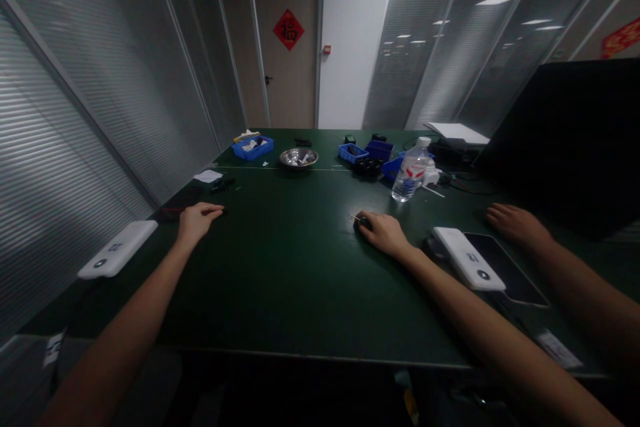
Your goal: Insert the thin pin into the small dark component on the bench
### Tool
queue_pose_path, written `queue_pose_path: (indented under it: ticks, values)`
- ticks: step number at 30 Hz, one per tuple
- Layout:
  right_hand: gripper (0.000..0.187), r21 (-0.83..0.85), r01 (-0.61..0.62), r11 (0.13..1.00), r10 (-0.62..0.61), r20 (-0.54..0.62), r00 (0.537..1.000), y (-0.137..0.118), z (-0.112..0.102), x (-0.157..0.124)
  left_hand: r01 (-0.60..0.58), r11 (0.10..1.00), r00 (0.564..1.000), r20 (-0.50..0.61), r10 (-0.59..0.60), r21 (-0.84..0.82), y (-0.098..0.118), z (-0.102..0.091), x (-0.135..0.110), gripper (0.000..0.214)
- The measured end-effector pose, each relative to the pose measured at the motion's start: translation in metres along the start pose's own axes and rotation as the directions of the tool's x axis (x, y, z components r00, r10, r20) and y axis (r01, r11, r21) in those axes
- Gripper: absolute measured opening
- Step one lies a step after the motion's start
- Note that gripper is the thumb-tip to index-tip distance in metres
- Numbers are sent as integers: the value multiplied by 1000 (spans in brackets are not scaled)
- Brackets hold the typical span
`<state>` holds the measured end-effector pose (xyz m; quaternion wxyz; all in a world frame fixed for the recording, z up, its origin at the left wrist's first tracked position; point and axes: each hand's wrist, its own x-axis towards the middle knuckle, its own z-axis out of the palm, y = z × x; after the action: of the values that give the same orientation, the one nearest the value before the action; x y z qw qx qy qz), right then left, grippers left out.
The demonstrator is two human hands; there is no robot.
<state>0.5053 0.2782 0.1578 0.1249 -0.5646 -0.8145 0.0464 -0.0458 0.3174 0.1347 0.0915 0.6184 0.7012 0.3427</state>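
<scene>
"What have those hands got?"

"The right hand [383,232] is curled round a dark-handled tool [365,221]; it sits within the fingers, a thin pale shaft poking out leftward; the left hand [196,221] has its fingertips pressed together, a small dark piece [225,212] right at their ends; whether that piece touches the green table [285,267], I can't tell."

"And the hand over there?"

"Another person's hand [520,223], beyond the phone [510,270]."

"Any writing?"

"The red diamond [289,30] on the door [286,90] reads 福; the water bottle [409,173] wears a red-and-white label, too blurred for me; the left white device [127,240] and right white device [463,253] carry dark marks I can't make out."
</scene>
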Motion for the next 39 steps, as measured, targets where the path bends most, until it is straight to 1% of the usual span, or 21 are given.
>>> queue_pose_path:
  ticks: [3,8,11,13,19,24,28,32,37,39]
  values:
    - [26,-10,-4,1000,4,-1,1000,2,2,1,45,999,999,-1,-45,-12,0,2,1,31]
    - [26,13,15,1000,-15,-3,1000,3,2,1,42,997,999,9,-42,-59,-2,4,2,35]
    - [25,8,6,1000,-6,-4,1000,3,1,1,47,997,999,22,-45,-67,0,3,2,34]
    - [25,2,1,1000,-1,-4,1000,3,1,1,25,999,1000,19,-24,-46,4,1,-1,31]
    - [25,9,19,1000,-19,-13,1000,5,3,1,-125,991,992,21,124,47,15,-4,-7,20]
    - [26,-8,9,1000,-10,-17,1000,6,5,2,-181,978,983,49,177,103,11,-2,-6,26]
    - [27,-14,6,1000,-6,-13,1000,6,5,2,-252,953,967,76,242,166,11,-2,-8,31]
    - [26,-27,6,1000,-7,-18,1000,6,6,2,-272,932,962,58,266,239,11,-2,-8,32]
    - [25,-43,1,999,-1,-20,1000,5,7,2,-246,932,969,88,231,265,6,1,-5,31]
    - [25,-37,-3,999,3,-18,1000,4,6,2,-244,928,970,71,233,282,6,2,-5,30]
